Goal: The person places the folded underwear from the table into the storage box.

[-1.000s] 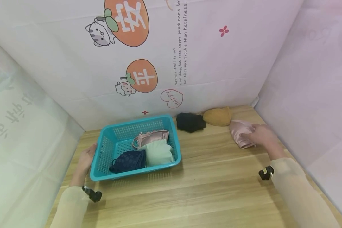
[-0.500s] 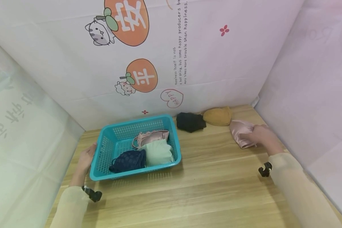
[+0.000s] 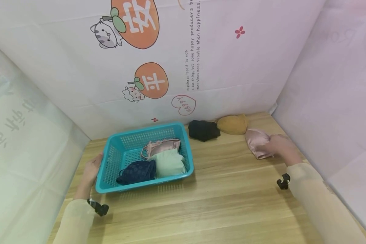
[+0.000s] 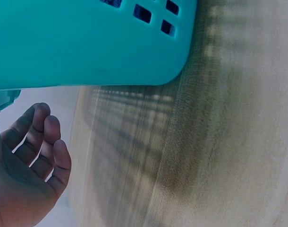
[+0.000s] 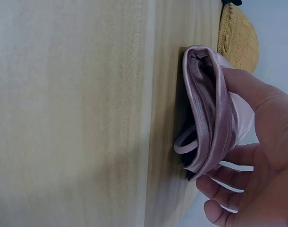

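Observation:
My right hand holds a folded pink satin bra at the table's right side. In the right wrist view the thumb lies along one side of this bra, the fingers bend at its lower edge, and a thin strap loops out. My left hand is at the left rim of a turquoise basket. The left wrist view shows its fingers loosely bent below the rim, apart from the basket wall; its thumb is mostly hidden. Inside the basket lie a navy bra, a mint-green folded garment and a pink lace-edged bra.
A black folded garment and a mustard bra lie along the back of the wooden table, between the basket and the pink satin bra. White printed sheets rise behind and at both sides.
My right forearm has shifted slightly up and left, and the hand stays at the pink satin bra. The left hand and the basket have hardly moved.

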Motion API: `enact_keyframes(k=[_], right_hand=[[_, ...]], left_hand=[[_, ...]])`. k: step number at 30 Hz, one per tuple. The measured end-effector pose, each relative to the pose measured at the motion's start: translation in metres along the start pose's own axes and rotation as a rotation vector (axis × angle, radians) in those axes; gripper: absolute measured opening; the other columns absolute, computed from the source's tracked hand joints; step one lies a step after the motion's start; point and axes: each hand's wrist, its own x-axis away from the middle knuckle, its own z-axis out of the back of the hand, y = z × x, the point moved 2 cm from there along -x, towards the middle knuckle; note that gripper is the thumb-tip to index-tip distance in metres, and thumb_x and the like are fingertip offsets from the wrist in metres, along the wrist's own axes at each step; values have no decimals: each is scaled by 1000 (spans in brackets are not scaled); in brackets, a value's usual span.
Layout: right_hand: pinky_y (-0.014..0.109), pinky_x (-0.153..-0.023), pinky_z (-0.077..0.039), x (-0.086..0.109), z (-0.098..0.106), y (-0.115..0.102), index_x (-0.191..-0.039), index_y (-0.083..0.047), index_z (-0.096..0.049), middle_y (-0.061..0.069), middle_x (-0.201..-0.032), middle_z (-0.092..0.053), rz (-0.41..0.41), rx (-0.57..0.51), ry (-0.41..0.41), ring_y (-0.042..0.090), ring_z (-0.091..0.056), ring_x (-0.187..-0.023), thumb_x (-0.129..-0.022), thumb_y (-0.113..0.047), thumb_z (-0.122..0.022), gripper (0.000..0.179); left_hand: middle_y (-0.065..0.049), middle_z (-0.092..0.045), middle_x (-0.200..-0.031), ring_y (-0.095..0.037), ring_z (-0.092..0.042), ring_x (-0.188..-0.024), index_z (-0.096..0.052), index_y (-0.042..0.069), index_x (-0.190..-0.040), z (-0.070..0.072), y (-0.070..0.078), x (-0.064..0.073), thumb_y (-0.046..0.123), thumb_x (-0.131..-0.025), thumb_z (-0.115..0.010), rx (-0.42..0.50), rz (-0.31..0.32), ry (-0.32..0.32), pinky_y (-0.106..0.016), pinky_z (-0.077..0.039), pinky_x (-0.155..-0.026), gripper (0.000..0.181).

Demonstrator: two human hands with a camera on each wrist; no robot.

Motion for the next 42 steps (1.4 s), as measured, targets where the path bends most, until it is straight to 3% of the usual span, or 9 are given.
enact_keyframes(k=[8, 16, 23, 36, 42], right_hand=[[59, -76, -51, -1, -7, 2, -119, 12, -61, 31, -108, -66, 3, -3, -16, 38, -61, -85, -79, -69, -68, 90], [62, -78, -51, 1, -6, -2, -126, 14, -56, 34, -110, -64, 36, -1, -18, 39, -61, -86, -84, -61, -67, 86], [41, -62, -48, -6, -12, 3, -114, 3, -62, 12, -84, -68, 53, -66, -25, 25, -60, -70, -85, -55, -70, 66], [44, -62, -50, -4, -15, 2, -88, -2, -65, 14, -81, -69, 51, -71, 41, 27, -60, -69, -84, -52, -71, 51], [43, -60, -50, -2, -14, 1, -83, -5, -64, 12, -79, -69, 54, -70, 57, 27, -60, -68, -85, -49, -71, 45]], left_hand=[[-32, -26, -159, -52, -36, -142, -20, 0, -157, 0, -1, 1, 78, -94, -16, 4, -10, -11, -61, -38, -113, 101], [-32, -24, -159, -52, -33, -143, -19, -1, -157, 1, -1, -2, 78, -94, -13, -19, 1, -2, -61, -37, -114, 101], [-32, -24, -160, -52, -32, -144, -19, -1, -157, 1, -1, -1, 78, -94, -13, -22, 5, 6, -61, -36, -114, 101], [-34, -31, -155, -52, -40, -139, -24, -4, -155, 1, -1, -1, 76, -96, -12, -46, -22, 16, -60, -41, -111, 100], [-34, -28, -157, -53, -36, -141, -21, -4, -155, 1, -1, 0, 77, -95, -12, -38, -13, 9, -61, -38, -113, 102]])
